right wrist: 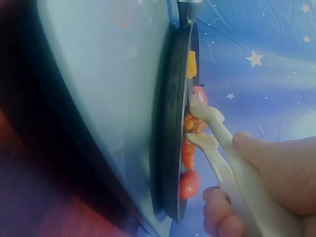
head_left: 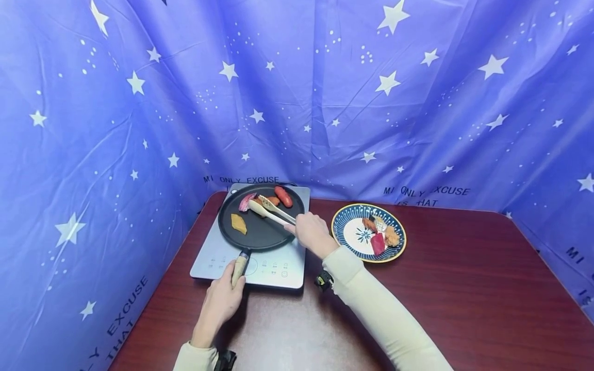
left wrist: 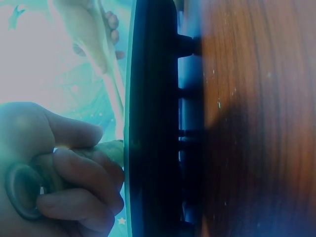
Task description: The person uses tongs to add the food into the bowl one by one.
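My left hand (head_left: 221, 299) grips the pale handle (head_left: 240, 269) of a flat black frying pan (head_left: 265, 240), fingers wrapped round it in the left wrist view. My right hand (head_left: 314, 232) holds pale tongs (right wrist: 228, 178), thumb on one arm and fingertips against the other. Their tips are down at the food in the pan, either side of an orange-brown piece (right wrist: 191, 122). Beyond it lies a red sausage (head_left: 283, 197). A pink-and-white piece (head_left: 246, 202) is to the left of the tongs, and a yellow piece (head_left: 238, 224) sits nearer the handle.
Under the pan is a silver induction cooker (head_left: 211, 257) with touch controls at its front. To the right, a blue-patterned oval plate (head_left: 342, 226) carries several food pieces, one dark red (head_left: 378, 244). Blue star-printed curtain (head_left: 315, 103) surrounds the reddish-brown table (head_left: 473, 273).
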Demonstrator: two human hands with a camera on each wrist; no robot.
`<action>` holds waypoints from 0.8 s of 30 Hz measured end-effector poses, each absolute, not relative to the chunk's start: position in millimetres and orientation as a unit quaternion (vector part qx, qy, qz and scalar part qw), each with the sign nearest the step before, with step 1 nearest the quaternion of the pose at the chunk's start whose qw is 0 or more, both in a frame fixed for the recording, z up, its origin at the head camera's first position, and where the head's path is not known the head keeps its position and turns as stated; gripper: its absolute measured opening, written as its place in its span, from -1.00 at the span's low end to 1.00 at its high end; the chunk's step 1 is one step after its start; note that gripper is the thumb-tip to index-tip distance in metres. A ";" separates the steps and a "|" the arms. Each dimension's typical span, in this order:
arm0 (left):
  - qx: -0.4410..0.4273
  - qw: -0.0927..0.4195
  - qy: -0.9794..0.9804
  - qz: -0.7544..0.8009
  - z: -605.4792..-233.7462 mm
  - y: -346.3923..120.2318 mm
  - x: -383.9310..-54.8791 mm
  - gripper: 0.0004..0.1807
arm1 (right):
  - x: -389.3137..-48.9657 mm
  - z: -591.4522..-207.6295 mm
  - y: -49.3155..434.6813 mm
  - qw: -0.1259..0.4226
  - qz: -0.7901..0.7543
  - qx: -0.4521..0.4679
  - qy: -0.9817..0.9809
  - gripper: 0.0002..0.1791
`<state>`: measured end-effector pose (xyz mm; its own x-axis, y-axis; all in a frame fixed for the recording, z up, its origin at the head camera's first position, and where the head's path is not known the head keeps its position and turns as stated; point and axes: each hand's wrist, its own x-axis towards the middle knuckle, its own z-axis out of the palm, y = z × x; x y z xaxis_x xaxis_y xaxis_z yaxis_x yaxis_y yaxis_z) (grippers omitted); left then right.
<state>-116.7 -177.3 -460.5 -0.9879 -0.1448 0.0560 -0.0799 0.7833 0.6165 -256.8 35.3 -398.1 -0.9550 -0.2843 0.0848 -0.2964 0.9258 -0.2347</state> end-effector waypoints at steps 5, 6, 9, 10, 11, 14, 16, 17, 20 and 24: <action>0.061 0.050 -0.943 -0.323 -460.8 -178.0 -117.2 -0.43 | -259.6 -399.5 31.0 0.021 0.118 0.146 -0.982 -0.46; 0.061 0.049 -0.943 -0.323 -460.9 -178.0 -117.5 -0.43 | -260.0 -399.2 30.3 0.020 0.118 0.145 -0.982 -0.46; 0.060 0.051 -0.944 -0.322 -460.9 -178.4 -118.3 -0.43 | -261.1 -397.9 27.7 0.020 0.116 0.143 -0.983 -0.47; 0.059 0.051 -0.944 -0.321 -460.5 -178.4 -118.6 -0.43 | -261.2 -396.9 27.4 0.022 0.116 0.143 -0.983 -0.47; 0.058 0.052 -0.944 -0.321 -460.1 -178.4 -118.7 -0.43 | -261.3 -396.1 27.0 0.022 0.117 0.142 -0.983 -0.47; 0.059 0.054 -0.944 -0.321 -458.9 -178.4 -118.4 -0.43 | -261.9 -395.6 26.1 0.023 0.120 0.142 -0.982 -0.47; 0.060 0.053 -0.943 -0.322 -458.7 -178.1 -117.8 -0.43 | -262.0 -396.0 25.9 0.021 0.122 0.140 -0.982 -0.47; 0.060 0.052 -0.943 -0.323 -458.8 -177.9 -117.6 -0.43 | -261.8 -396.3 25.9 0.020 0.122 0.139 -0.983 -0.47; 0.058 0.051 -0.943 -0.324 -459.3 -177.1 -117.1 -0.43 | -261.2 -396.7 26.1 0.020 0.119 0.136 -0.983 -0.46; 0.057 0.053 -0.944 -0.321 -459.8 -177.0 -117.2 -0.43 | -258.9 -394.9 26.5 0.023 0.117 0.140 -0.983 -0.46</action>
